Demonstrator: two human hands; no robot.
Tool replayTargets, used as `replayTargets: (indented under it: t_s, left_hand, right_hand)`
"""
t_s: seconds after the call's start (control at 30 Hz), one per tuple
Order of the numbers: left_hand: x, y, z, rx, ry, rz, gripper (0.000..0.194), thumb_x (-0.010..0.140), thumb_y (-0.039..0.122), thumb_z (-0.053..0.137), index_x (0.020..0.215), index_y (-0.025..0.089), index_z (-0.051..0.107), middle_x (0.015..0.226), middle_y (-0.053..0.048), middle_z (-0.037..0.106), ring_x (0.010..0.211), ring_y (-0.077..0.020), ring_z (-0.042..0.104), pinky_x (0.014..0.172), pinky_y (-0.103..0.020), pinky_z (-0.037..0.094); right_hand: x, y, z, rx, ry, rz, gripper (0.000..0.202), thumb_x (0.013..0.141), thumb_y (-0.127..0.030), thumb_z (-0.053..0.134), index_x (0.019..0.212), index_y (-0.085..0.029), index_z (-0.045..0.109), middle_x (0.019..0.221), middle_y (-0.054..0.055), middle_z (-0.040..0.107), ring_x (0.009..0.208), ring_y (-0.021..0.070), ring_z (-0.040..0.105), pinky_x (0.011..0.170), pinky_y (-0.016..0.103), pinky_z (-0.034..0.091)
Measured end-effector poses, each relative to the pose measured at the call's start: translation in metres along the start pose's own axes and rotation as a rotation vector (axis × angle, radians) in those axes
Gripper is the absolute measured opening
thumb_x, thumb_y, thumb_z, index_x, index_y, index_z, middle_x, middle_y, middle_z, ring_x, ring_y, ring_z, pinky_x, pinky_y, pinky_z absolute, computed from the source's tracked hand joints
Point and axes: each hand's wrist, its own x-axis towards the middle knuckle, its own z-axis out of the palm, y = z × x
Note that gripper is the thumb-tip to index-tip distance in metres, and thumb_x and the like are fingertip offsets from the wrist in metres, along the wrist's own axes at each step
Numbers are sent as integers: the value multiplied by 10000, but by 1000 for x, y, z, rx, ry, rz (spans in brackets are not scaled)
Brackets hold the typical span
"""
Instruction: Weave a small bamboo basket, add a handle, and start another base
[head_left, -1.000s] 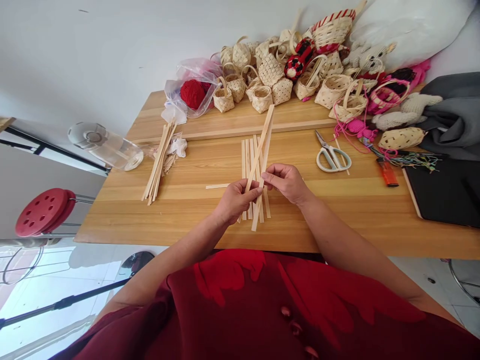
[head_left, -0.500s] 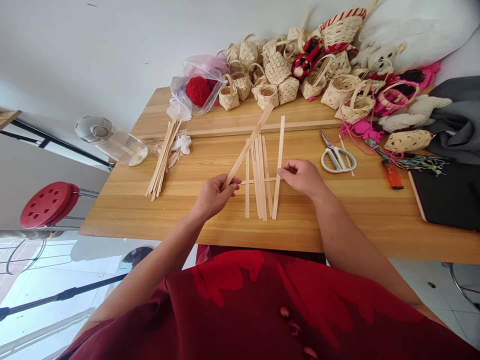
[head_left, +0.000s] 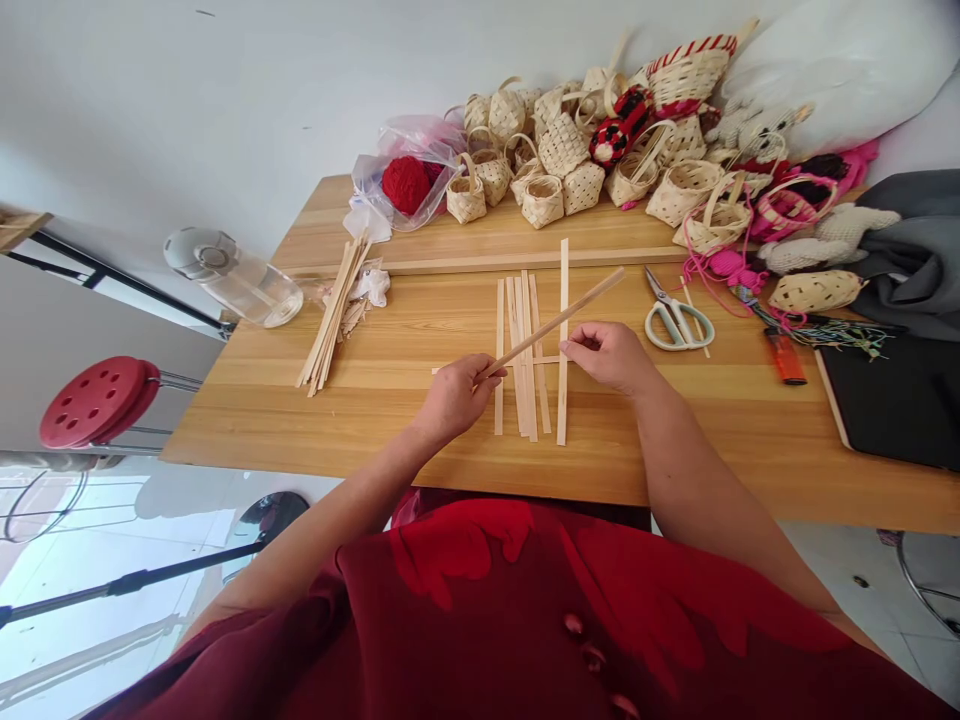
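Note:
My left hand (head_left: 459, 395) is closed around one end of a wooden strip (head_left: 589, 297), possibly more than one stacked; it slants up to the right above the table. Between the fingertips of my right hand (head_left: 613, 358) is pinched the edge of another upright wooden strip (head_left: 562, 405). Several strips (head_left: 526, 410) lie lengthwise between my hands, some close together. A thin crosswise strip (head_left: 550, 359) runs among them, partly hidden by my left hand. White-handled scissors (head_left: 679, 325) lie to the right of my right hand.
A bundle of strips (head_left: 330, 320) and a clear bottle (head_left: 247, 285) are at the left. Small woven baskets (head_left: 542, 200) and a bag with red yarn (head_left: 406, 186) line the back. An orange lighter (head_left: 785, 357) and a black flat object (head_left: 892, 400) are at the right.
My left hand has moved right, and its strip has swung down to the right, now passing over the laid strips. The strip at my right hand has turned more upright.

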Motion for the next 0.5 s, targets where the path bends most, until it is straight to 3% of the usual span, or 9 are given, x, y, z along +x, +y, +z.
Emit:
replayTargets:
  t_s: [0.3,0.5]
  left_hand:
    - [16,-5,11,58,12,-38,55,848,201,678,886,209,716,904,-38,735,784,-182,623,790,-298,482]
    - [32,-7,18,71,41,-44,55,832,185,700,884,197,712,895,-34,692,746,-161,591,776,-296,484]
  right_hand:
    - [4,8,14,-315,134,-106,248,820,-339,723,607,-242,640,613,37,662,777,245,565,765,400,414]
    - [4,6,15,-350,84,-114,288,869,-330,694,613,-229,611,599,21,637,629,190,516,685,363,365]
